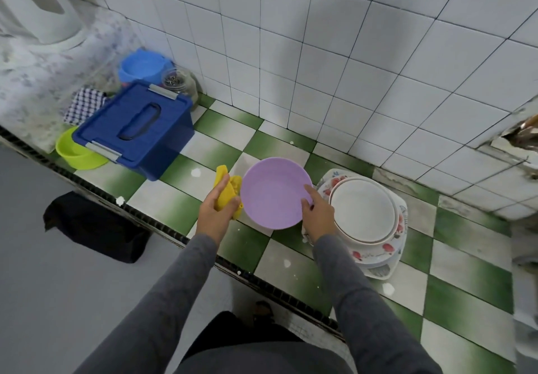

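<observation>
Green-and-white checked worktop (262,251) beneath a tiled wall: right hand (317,213) pinches the near rim of a purple bowl (273,193), probably light, stiff plastic and slippery if wet, held tilted just above the worktop, while left hand (215,210) grips a soft yellow cloth (225,190) beside stacked plates (366,213).

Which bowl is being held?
The purple bowl, gripped at its rim by the right hand; the green bowl and blue bowl sit untouched beside the blue box.
</observation>
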The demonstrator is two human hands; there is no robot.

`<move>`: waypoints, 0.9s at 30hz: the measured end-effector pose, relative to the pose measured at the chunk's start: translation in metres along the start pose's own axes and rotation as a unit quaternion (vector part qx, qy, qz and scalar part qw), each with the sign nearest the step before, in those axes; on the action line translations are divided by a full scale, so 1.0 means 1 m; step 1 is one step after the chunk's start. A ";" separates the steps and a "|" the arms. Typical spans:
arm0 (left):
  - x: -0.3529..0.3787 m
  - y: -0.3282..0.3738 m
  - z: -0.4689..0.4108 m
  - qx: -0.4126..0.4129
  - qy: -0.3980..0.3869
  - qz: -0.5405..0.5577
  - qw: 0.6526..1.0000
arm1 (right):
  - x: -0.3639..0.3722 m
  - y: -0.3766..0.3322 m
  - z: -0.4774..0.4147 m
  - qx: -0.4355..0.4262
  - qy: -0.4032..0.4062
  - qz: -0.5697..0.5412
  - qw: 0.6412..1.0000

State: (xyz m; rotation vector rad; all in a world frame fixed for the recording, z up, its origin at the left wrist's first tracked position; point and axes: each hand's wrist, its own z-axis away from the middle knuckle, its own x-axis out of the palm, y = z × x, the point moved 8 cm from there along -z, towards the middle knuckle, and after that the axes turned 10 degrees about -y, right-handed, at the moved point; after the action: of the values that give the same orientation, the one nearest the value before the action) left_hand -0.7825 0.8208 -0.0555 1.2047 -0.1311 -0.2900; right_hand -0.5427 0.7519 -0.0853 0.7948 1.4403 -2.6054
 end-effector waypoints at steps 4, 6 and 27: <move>-0.003 0.000 -0.008 0.002 0.003 0.003 1.000 | 0.001 0.003 -0.005 0.024 0.007 0.021 0.999; -0.006 0.000 -0.013 0.001 0.004 0.011 1.000 | 0.000 0.001 -0.007 0.031 0.013 0.037 0.999; -0.027 0.018 -0.051 0.008 -0.126 -0.044 0.991 | -0.007 -0.019 0.010 0.071 0.100 0.007 0.992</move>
State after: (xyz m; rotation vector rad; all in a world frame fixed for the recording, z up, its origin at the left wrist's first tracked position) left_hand -0.7922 0.8803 -0.0557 1.1889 -0.3011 -0.5194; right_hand -0.5463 0.7532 -0.0628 1.1085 1.2969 -2.7076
